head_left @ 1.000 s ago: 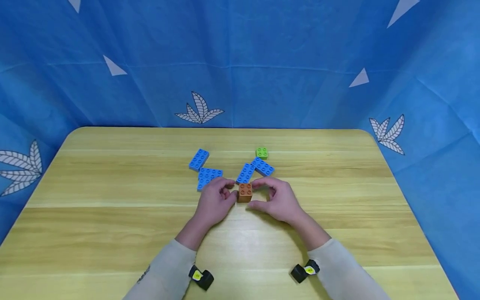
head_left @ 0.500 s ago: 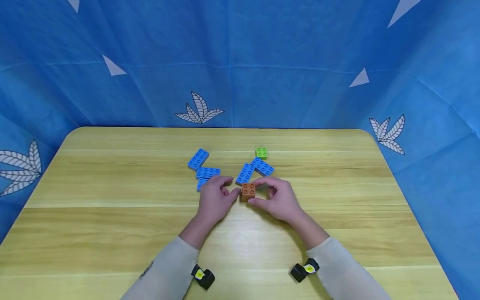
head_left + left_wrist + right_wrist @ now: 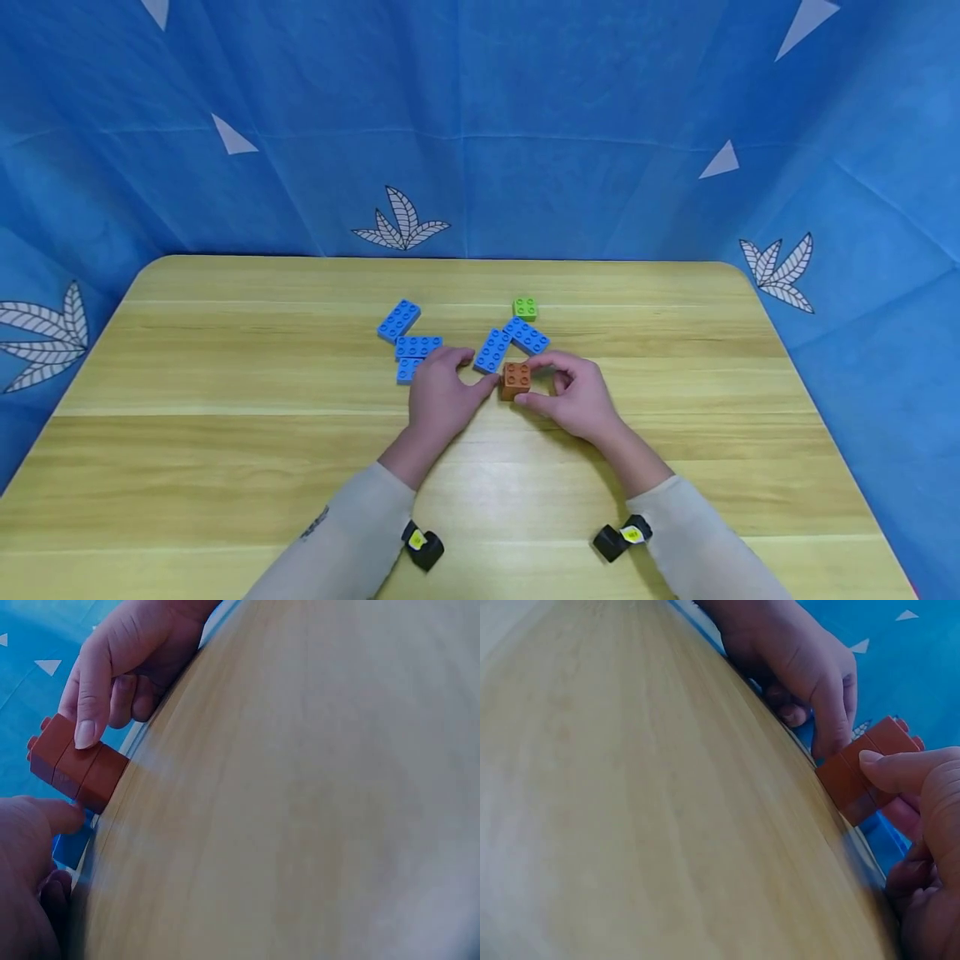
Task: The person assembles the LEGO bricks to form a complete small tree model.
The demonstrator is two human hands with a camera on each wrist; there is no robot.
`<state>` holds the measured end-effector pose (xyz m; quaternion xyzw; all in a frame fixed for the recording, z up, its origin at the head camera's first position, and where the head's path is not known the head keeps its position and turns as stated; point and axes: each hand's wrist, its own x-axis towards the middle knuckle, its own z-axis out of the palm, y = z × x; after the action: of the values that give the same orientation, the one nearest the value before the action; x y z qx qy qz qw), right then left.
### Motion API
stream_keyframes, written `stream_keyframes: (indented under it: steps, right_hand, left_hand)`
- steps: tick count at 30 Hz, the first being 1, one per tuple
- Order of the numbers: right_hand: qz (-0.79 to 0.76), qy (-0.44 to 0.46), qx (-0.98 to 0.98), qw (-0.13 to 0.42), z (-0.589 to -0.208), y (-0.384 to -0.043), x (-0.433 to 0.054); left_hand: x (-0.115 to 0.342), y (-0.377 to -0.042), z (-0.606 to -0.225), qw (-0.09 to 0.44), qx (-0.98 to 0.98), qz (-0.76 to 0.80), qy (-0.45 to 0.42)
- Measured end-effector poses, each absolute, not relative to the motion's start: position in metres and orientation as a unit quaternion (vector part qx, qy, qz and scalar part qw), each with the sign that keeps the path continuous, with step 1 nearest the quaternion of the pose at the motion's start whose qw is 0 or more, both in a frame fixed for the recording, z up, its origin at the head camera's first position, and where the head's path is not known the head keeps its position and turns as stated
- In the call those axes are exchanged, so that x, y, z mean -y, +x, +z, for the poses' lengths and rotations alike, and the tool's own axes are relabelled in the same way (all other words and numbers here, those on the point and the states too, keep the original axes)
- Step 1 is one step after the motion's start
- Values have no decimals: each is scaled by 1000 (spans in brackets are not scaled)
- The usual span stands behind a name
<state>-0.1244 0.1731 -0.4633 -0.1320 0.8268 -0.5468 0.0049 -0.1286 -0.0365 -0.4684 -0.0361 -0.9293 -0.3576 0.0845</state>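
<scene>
The right hand pinches the brown stack, already joined; left hand, loosely wide, beside it; blue bricks near it seem unjoined.

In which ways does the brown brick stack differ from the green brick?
The brown brick stack is several layers high; the green brick looks single. The right hand pinches the brown brick stack, while the green brick lies untouched farther back. Both have a two-by-two studded top.

Nothing is legible: nearer the person than the brown bricks, yellow labels on two wrist cameras and a dark print on the left sleeve are too small.
</scene>
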Motion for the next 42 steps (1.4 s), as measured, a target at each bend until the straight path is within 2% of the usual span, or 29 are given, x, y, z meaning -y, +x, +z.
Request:
stream_keyframes:
  steps: [6,18,33,42]
  right_hand:
    - [-558,-142,-817,5,-439,-116,-166]
    - [-560,-146,-816,9,-437,-117,-168]
    - [-560,-157,-813,11,-437,-116,-167]
    - [-559,-156,-814,13,-437,-117,-168]
  left_hand:
    - [35,-130,-470,97,927,-361,-25]
    - [42,-125,-469,123,896,-421,-68]
    - [57,-114,-451,75,862,-493,-87]
    - [66,-112,-443,78,826,-545,-121]
